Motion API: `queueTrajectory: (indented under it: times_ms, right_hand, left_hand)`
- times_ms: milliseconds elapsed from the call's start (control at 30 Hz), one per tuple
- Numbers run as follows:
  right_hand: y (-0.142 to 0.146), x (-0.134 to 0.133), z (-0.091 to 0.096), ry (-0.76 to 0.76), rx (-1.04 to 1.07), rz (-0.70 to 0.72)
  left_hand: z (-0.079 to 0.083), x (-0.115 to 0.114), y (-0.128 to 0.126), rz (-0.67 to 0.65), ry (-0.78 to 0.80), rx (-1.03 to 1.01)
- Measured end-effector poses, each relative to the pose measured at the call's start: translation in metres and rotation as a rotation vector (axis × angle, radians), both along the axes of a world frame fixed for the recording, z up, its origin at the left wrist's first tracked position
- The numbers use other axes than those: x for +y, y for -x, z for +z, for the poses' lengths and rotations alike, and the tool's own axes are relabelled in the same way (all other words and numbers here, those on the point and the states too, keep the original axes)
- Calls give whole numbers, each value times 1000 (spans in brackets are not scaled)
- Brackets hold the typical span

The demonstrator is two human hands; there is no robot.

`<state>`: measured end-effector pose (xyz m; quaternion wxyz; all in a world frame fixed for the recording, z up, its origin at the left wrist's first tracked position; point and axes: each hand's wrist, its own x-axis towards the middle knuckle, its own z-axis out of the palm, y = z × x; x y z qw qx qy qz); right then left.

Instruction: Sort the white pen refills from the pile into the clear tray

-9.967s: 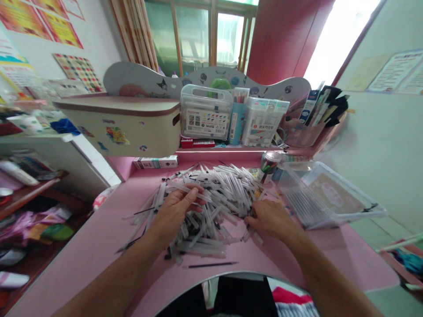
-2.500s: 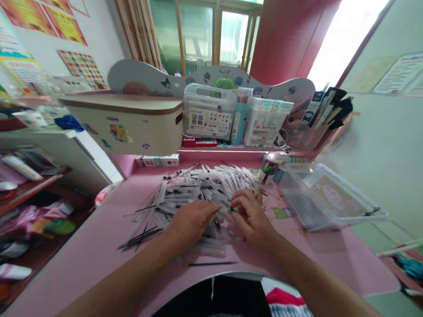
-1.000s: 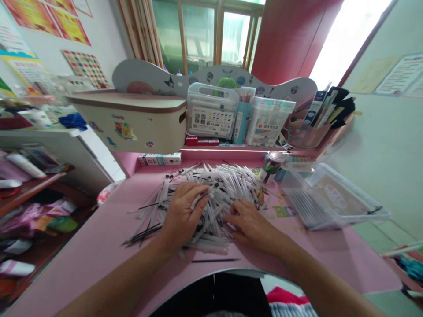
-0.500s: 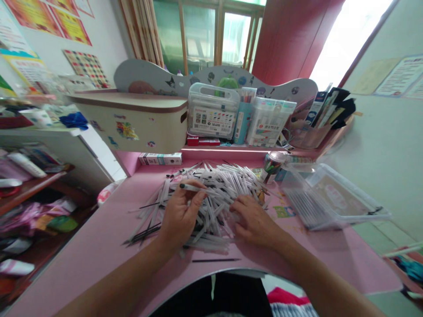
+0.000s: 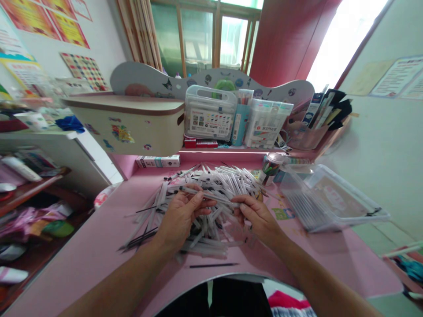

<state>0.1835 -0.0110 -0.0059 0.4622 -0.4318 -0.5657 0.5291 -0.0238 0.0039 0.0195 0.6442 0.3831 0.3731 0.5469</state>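
Note:
A slim translucent pen (image 5: pixel 223 199) with a dark end is held crosswise above the pile. My left hand (image 5: pixel 178 215) is closed around its dark-ended half, thumb on top. At the pen's other end, the thumb and fingers of my right hand (image 5: pixel 259 218) pinch the tip. Beneath both hands spreads a heap of clear and white pen parts (image 5: pixel 206 229), some with black ends. Several dark thin rods (image 5: pixel 140 239) lie at the heap's left side. One more dark rod (image 5: pixel 214 265) rests alone near the desk's front edge.
On the pink desk (image 5: pixel 89 246), an open clear plastic box (image 5: pixel 330 220) stands at the right, with rows of slim sticks inside. Behind the heap are a jar of pens (image 5: pixel 271 167) and a long carton (image 5: pixel 157 161). The shelf above carries a cream bin (image 5: pixel 132 132) and marker cases (image 5: pixel 209 116).
My right hand has lifted from the heap and taken the pen's right end. My left hand keeps its hold, and the pen lies slightly lower in view.

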Motion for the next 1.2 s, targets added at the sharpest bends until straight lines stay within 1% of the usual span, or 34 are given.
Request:
queueTrajectory:
  times_ms: [267,433,667,867,967,1033,1133,1200]
  right_hand:
    - [0,0,0,-13,77,-65]
    - [1,0,-1,-15,124,-40]
    - [0,1,-3,-30,145,-46]
    - [0,0,-1,-47,125,-14]
    - [0,1,-2,-37,72,-6]
    - [0,2,-2,-14,61,-37]
    - [-1,4,-1,31,102,-90]
    - [-2,5,-2,51,148,-98]
  left_hand:
    - [-1,-1,-1,34,7,-12]
    - [-2,0,-2,18,-10,-25]
    - [-2,1,-1,-8,-11,-38]
    - [-2,1,0,-4,-18,-47]
    - [-1,1,0,-7,-14,-44]
    - [-1,1,1,-12,-15,-42]
    - [-2,0,1,-10,-20,-38]
    - [-3,0,1,-5,-19,-36]
